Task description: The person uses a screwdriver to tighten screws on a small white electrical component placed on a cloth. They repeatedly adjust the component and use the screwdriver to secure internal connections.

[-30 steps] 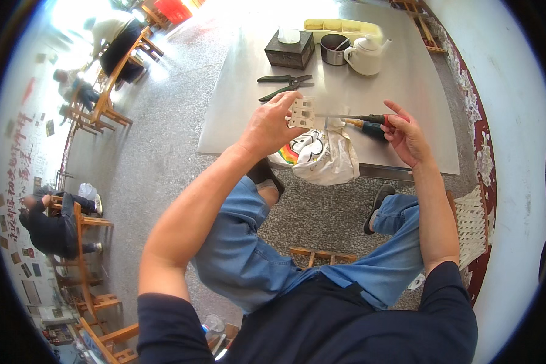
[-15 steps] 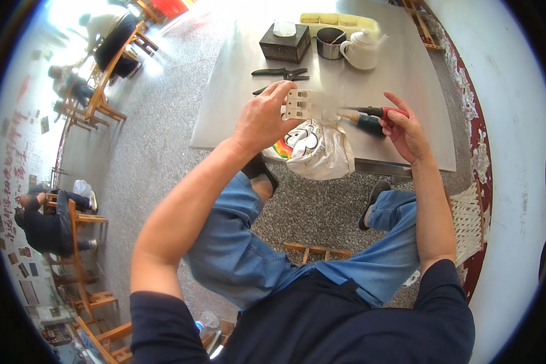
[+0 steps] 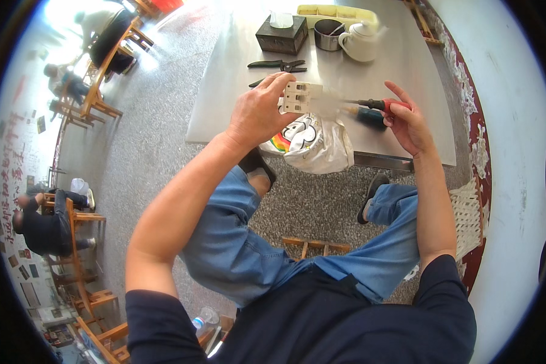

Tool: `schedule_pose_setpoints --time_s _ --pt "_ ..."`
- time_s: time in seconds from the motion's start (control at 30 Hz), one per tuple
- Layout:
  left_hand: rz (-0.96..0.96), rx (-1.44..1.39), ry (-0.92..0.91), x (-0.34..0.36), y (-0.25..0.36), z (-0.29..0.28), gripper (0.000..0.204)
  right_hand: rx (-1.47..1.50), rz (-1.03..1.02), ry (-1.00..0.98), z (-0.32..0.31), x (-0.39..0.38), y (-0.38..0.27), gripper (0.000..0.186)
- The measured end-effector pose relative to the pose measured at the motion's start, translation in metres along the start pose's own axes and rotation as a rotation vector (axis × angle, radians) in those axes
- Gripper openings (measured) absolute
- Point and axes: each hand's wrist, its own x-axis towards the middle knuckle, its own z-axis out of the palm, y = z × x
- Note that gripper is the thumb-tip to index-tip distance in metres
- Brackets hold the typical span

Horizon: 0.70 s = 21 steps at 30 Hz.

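Note:
My left hand [image 3: 257,112] grips a white circuit breaker [image 3: 298,97] by its left side, with a row of terminal openings facing up. In my right hand [image 3: 410,125] is a red-handled screwdriver [image 3: 391,105], held between thumb and fingers with the index finger raised. Its dark shaft points left at the breaker; a smeared patch hides whether the tip touches it. Below both hands, a printed white cloth bag [image 3: 324,151] hangs over the table's near edge. A dark teal tool handle [image 3: 371,117] lies beneath the screwdriver. Dark-handled pliers [image 3: 279,65] rest beyond my left hand.
On the metal table [image 3: 224,91] stand a black tissue box [image 3: 281,35], a steel cup [image 3: 327,40], a white teapot [image 3: 359,46] and a pale yellow divided tray [image 3: 339,13]. A wall [image 3: 509,182] runs along the right. People sit on wooden chairs [image 3: 78,242] at the left.
The whole view has shifted slightly, with the table a little higher in it. Both hands keep their hold, and the screwdriver still points at the breaker.

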Motion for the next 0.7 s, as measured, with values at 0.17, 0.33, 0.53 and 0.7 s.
schedule_pose_setpoints --time_s 0.17,0.33,0.53,0.7 --pt "-0.012 0.015 -0.01 -0.001 -0.002 0.002 0.062 -0.088 0.158 -0.068 -0.017 0.0 -0.01 0.057" --pt "-0.036 0.035 -0.05 -0.001 0.001 -0.001 0.062 -0.064 -0.018 0.039 0.004 -0.002 -0.004 0.055" --pt "-0.02 0.06 -0.029 0.0 0.001 0.001 0.062 -0.105 0.177 -0.095 -0.029 0.005 -0.005 0.057" --pt "-0.044 0.061 -0.046 -0.002 0.0 0.001 0.062 -0.1 0.01 0.034 -0.003 -0.001 -0.001 0.049"
